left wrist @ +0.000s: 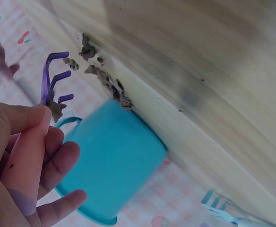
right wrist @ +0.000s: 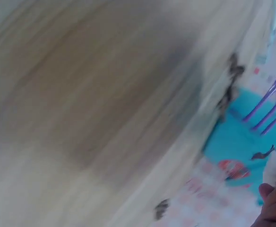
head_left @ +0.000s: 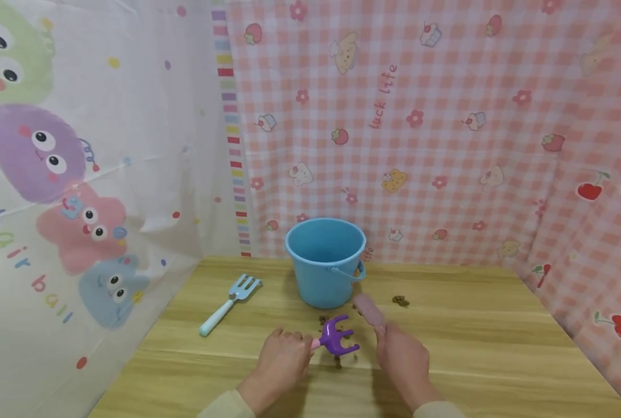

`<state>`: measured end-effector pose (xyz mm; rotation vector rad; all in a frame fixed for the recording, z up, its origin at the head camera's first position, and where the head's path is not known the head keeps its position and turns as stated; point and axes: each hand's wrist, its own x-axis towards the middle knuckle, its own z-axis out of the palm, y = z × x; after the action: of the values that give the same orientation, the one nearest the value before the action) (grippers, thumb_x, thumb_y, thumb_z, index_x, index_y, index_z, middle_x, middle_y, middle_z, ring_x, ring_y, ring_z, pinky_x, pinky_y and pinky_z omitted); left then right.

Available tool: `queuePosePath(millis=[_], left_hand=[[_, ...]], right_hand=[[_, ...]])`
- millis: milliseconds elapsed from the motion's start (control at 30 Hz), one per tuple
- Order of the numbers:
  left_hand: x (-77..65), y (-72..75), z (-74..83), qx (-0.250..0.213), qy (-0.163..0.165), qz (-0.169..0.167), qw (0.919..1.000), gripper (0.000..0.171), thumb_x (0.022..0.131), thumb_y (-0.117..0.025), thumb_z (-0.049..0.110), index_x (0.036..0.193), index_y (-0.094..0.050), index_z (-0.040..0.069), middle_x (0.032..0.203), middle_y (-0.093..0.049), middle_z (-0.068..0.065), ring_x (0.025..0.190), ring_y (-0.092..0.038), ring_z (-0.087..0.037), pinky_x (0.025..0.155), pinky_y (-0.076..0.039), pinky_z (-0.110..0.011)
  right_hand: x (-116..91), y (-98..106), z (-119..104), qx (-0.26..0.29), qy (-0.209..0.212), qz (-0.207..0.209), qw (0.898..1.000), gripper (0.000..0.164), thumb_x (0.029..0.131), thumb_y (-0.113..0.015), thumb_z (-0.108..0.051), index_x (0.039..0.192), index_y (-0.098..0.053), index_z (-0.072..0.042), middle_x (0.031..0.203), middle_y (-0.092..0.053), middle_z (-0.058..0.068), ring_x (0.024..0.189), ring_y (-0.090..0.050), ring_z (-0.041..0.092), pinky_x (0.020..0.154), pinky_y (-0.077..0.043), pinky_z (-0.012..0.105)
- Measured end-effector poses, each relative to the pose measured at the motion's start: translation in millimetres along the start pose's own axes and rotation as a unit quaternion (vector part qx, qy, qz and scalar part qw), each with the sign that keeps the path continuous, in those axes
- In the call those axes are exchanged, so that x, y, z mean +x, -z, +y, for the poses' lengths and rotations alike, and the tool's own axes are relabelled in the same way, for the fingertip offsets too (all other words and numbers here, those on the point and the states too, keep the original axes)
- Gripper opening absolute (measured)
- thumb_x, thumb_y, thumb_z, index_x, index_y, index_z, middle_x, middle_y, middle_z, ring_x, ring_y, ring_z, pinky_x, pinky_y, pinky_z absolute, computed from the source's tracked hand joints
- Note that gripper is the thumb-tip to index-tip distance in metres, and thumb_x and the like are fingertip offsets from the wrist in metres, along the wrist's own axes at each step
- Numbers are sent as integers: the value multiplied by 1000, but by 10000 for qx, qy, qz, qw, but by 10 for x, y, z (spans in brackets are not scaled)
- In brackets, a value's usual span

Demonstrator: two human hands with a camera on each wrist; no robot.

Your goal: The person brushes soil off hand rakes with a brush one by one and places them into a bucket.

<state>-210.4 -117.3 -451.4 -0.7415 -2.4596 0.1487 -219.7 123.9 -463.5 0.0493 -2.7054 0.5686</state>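
My left hand (head_left: pixel 283 359) grips the pink handle of a small purple toy rake (head_left: pixel 334 338), its tines pointing right. In the left wrist view, a brown crumpled clump (left wrist: pixel 56 111) shows at the rake's tines. My right hand (head_left: pixel 405 359) holds a flat pink tool with a ribbed blade (head_left: pixel 369 310), tilted up toward the bucket. A brown scrap (right wrist: pixel 263 153) shows at the tool's tip in the right wrist view. More brown crumpled bits (head_left: pixel 338 362) lie under and around the rake. Behind both tools stands an upright light blue bucket (head_left: pixel 325 284), its handle hanging at the right.
A light blue toy fork (head_left: pixel 230 305) lies on the wooden table (head_left: pixel 477 337), left of the bucket. Another brown bit (head_left: pixel 401 301) sits to the bucket's right. Printed cloth (head_left: pixel 446 151) hangs behind the table and along both sides.
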Motion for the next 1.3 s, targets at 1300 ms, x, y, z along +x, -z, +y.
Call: queuePosePath(millis=[1300], left_hand=[[0, 32, 18, -563, 385, -256, 9973, 19, 83, -77, 29, 77, -66, 15, 60, -54, 5, 50, -48, -10, 53, -42, -26]], right_hand=[[-164, -36, -5, -44, 237, 230, 9994, 28, 98, -59, -27, 80, -54, -7, 57, -52, 7, 48, -55, 27, 43, -43, 42]])
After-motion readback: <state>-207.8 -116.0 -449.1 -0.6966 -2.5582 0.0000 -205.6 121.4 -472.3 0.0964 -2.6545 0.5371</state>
